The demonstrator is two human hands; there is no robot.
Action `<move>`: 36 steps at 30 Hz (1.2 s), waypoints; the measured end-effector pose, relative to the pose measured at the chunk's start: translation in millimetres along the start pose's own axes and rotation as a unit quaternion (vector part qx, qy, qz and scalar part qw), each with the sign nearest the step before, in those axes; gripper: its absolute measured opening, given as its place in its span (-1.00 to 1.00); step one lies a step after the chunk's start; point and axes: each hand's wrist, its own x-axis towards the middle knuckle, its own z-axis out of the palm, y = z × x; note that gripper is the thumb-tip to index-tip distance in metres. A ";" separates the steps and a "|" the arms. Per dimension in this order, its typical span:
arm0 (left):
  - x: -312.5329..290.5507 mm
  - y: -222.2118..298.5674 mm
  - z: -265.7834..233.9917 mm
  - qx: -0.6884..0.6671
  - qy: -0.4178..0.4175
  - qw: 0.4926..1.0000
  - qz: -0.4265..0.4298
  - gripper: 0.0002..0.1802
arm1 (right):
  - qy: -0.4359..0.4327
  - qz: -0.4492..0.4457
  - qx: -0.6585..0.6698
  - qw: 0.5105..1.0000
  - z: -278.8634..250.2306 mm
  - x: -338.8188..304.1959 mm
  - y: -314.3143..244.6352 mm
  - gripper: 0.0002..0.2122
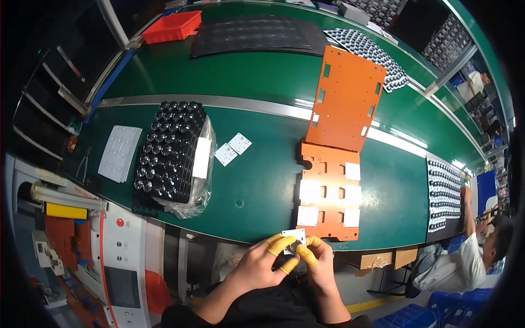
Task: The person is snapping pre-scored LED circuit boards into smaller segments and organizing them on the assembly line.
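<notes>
In front of my body, at the table's near edge, a small white square circuit board (293,233) is held between both hands. My left hand (258,266) is closed on its left side, and my right hand (321,266) pinches from the right. Yellow finger cots cover several fingertips. A dark round piece (296,246), which looks like a lens, sits against the board, partly hidden by the fingers. Just beyond my hands lies an orange fixture (324,167) with several white boards (307,216) in its pockets. Its orange perforated lid (347,98) is folded back on the far side.
Stacked black trays of shiny lenses (169,147) stand left, beside white sheets (119,153). Two loose white boards (239,143) lie mid-table. Farther back are a red bin (173,26) and black sheets (257,35). At right, a person (459,262) reaches toward a lens-filled panel (444,191).
</notes>
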 end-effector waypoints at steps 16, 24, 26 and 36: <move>82.3 -38.5 37.0 -0.307 0.042 0.904 -0.294 -0.85 | 0.068 -0.377 -0.540 0.749 14.9 40.5 -28.6 -0.62; 141.2 -92.4 70.5 -0.228 0.107 0.939 -0.235 -0.80 | 0.090 -0.325 -0.611 0.716 14.8 106.7 -47.3 -0.64; 143.9 -99.3 74.2 -0.194 0.115 0.945 -0.238 -0.79 | 0.099 -0.303 -0.637 0.702 13.1 114.7 -43.2 -0.64; 154.6 -114.2 67.4 -0.091 0.002 0.962 -0.259 -0.72 | 0.138 -0.313 -0.656 0.673 13.3 126.5 -36.3 -0.65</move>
